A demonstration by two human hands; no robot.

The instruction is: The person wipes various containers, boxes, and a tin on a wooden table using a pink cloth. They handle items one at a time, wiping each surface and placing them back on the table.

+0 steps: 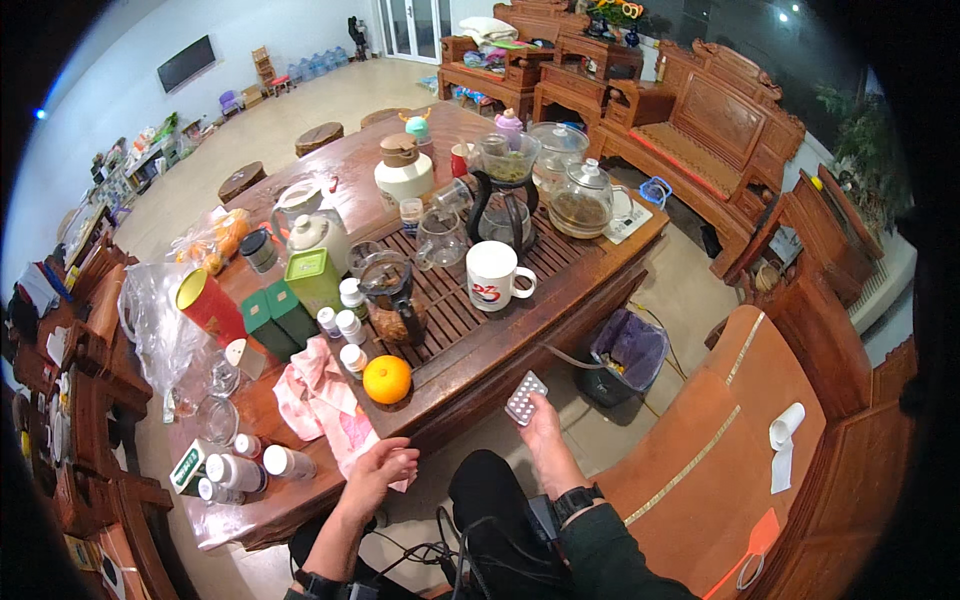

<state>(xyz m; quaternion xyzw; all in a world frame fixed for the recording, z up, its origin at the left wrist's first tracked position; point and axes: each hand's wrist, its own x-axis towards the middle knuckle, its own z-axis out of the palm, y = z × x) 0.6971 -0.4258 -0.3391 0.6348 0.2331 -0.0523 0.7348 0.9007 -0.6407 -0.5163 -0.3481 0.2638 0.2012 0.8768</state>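
R fingers (540, 404) hold blister pack (525, 398) nr wdn table (350, 158); pale flr (240, 140).

"What's worn above the right hand (543, 430)?"
"A wide black wristband (577, 500), then a dark sleeve (622, 550)."
"And by the left hand (380, 468)?"
"A dark strap (320, 584)."
"Legs?"
"Black trousers (484, 490), thin black cables (461, 545) looping across them."

Wide fisheye head view from above, facing down and forward; hands (383, 466) (541, 432) close, table (345, 175) beyond, wall (290, 40) distant

Silvery blister pack (526, 397), rows of round pale pockets, tilted, in right grip (543, 432)
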